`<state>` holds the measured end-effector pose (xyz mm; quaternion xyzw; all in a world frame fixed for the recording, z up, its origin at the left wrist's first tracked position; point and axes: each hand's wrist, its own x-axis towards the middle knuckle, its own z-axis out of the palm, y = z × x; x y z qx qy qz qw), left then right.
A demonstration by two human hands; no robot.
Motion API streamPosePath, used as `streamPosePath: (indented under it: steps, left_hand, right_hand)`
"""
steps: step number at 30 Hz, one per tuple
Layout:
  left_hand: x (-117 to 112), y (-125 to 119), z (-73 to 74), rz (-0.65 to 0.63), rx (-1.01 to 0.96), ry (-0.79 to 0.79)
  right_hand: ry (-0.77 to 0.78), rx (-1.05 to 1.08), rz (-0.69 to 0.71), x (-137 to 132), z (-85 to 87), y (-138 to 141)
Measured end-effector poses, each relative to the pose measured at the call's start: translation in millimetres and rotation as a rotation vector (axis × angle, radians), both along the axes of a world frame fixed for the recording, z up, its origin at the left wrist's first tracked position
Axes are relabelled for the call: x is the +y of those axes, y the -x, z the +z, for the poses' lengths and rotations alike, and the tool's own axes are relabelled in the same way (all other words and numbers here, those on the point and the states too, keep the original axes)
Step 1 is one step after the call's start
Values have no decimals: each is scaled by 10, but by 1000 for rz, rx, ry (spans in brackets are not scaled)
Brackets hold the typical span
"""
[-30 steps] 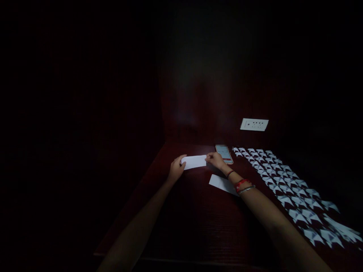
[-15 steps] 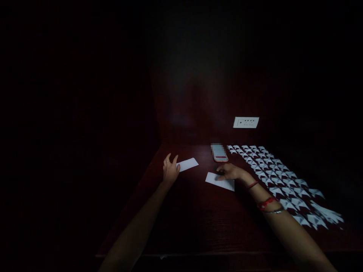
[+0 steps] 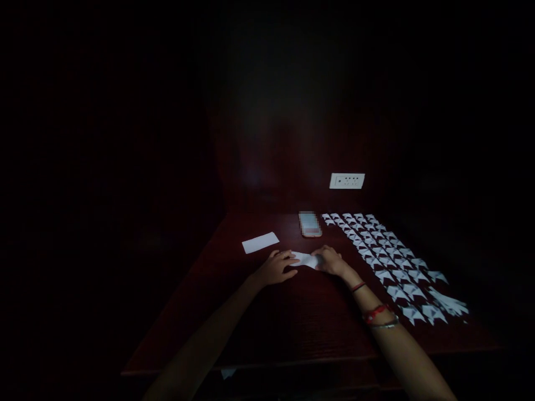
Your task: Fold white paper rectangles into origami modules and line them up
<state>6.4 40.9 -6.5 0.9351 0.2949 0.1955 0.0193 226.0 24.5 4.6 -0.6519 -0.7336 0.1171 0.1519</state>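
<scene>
A white paper strip [image 3: 305, 259] lies between my two hands over the dark red table, its surface slightly bent. My left hand [image 3: 273, 268] rests its outstretched fingers on the strip's left end, with the thumb apart and nearer to me; a ring shows on one finger. At the other end, my right hand [image 3: 330, 260] has its fingers curled and closed on the paper, partly hiding that end. A second white paper piece [image 3: 260, 243] lies flat beyond my left hand, touched by neither hand.
A phone [image 3: 310, 224] lies behind the hands. Rows of small folded white paper pieces [image 3: 392, 250] cover the table's right side, with several narrow strips [image 3: 449, 302] near them. A socket panel [image 3: 347, 181] is on the back wall. The table's front edge [image 3: 251, 366] runs below.
My left hand has left the farther paper piece and come right to the nearer strip. My right hand has closed on that strip's right end. The view has shifted a little.
</scene>
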Motion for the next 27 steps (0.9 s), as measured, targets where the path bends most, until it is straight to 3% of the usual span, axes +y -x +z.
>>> streamPosePath:
  steps: [3,7,12,17,23,27]
  left_hand:
    - [-79,-10,49,-79,13,27]
    - [-207,-41,125,-199,19,88]
    - [-159,-33,143,-184,29,22]
    - [-83,20,104,-249,118,74]
    - [-214,-5,178,-339,91,54]
    - [-171,18,121,-274,88,-11]
  right_hand:
    - [-53,-1,-102,19,-52,-19]
    - [-44,22,-98,48,-75,-10]
    - [-17,5,-142,7,-64,-8]
    - [-22,-17,-213,-11,-68,7]
    - [-38,18,-173,61,-140,115]
    - [-62,71,-141,60,-203,106]
